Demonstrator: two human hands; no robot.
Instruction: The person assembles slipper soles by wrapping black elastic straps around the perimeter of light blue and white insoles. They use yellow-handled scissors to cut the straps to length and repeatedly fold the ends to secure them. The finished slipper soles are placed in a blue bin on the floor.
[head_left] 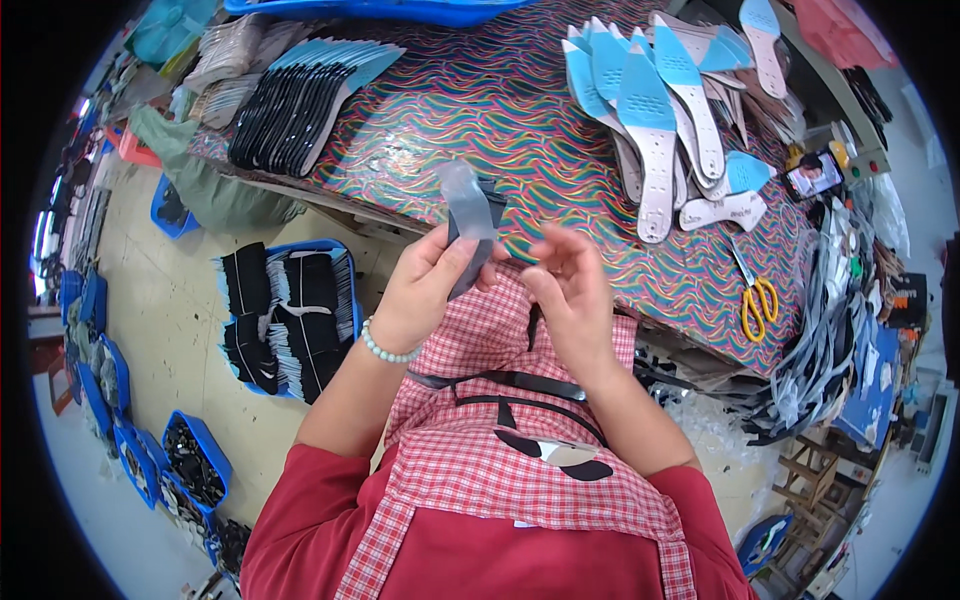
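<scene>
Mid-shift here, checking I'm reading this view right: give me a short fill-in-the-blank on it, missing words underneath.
1. The left hand, which grips a grey strip, has a beaded ____ at its wrist.
2. The scissors on the patterned tabletop have ____ handles.
3. Bundled black pieces sit in a ____ bin on the floor.

Missing words: bracelet; yellow; blue.

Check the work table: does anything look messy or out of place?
Yes: the blue-and-white pieces on the right lie in an uneven heap, unlike the neat row of black-edged pieces on the left. Grey and black strips beside the table look tangled.
</scene>
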